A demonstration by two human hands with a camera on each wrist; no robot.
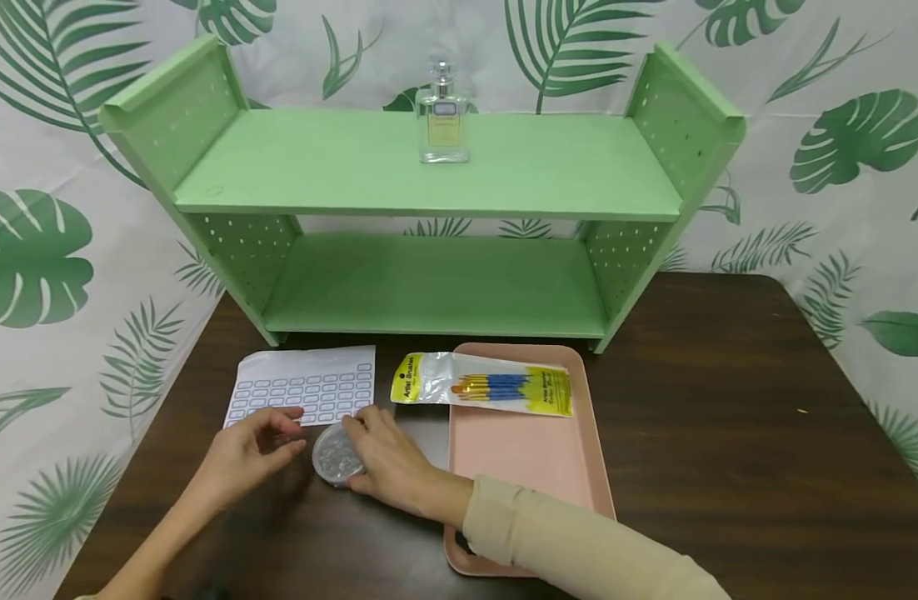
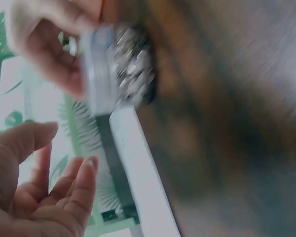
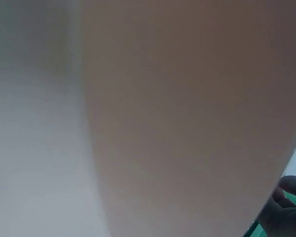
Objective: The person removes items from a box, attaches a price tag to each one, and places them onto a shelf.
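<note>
While a round container (image 1: 333,455) is gripped over the dark table (image 1: 729,433) by the right hand (image 1: 393,465), the left hand (image 1: 241,457) is held beside it, fingers (image 2: 83,190) loosely parted. Beyond, a label sheet (image 1: 305,367) is laid; at right, a pink tray (image 1: 526,454) is overlapped by a brush packet (image 1: 496,386).

Head camera looks down and forward, shelf (image 1: 316,162) at 12 o'clock; close-in left-wrist view shares the container (image 1: 333,455); right-wrist view mostly blocked.

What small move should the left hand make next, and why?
Probably bring the left hand to the free side of the jar to steady it: its fingers are relaxed and apart from the jar, while the right hand grips the other side.
</note>
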